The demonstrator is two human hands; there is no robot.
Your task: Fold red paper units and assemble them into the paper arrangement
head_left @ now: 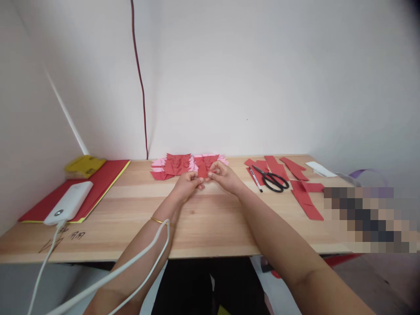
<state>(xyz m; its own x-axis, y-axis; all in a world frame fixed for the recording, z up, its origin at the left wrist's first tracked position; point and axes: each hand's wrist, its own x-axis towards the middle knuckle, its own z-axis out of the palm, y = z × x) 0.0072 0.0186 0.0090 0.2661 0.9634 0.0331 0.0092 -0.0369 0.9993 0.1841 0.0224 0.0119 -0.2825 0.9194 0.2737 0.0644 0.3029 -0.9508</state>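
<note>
A small piece of red folded paper (pixel 202 170) is held upright between my two hands, near the back of the table. Thumb and fingers of my left hand (pixel 187 186) pinch its lower left edge. My right hand (pixel 225 176) is closed on its right side, with the fingertips of both hands almost meeting. Just behind and to the left lie rows of folded red paper pieces (pixel 177 164), with pink folded pieces (pixel 159 165) among them. The hands partly cover the right-hand rows.
At right, black-handled scissors (pixel 274 180) and a white marker (pixel 255 179) lie on red paper strips (pixel 306 201). On the left, a white power bank (pixel 70 201) and a yellow packet (pixel 85 165) rest on red sheets (pixel 110 181). A white cable (pixel 141 253) crosses my left forearm.
</note>
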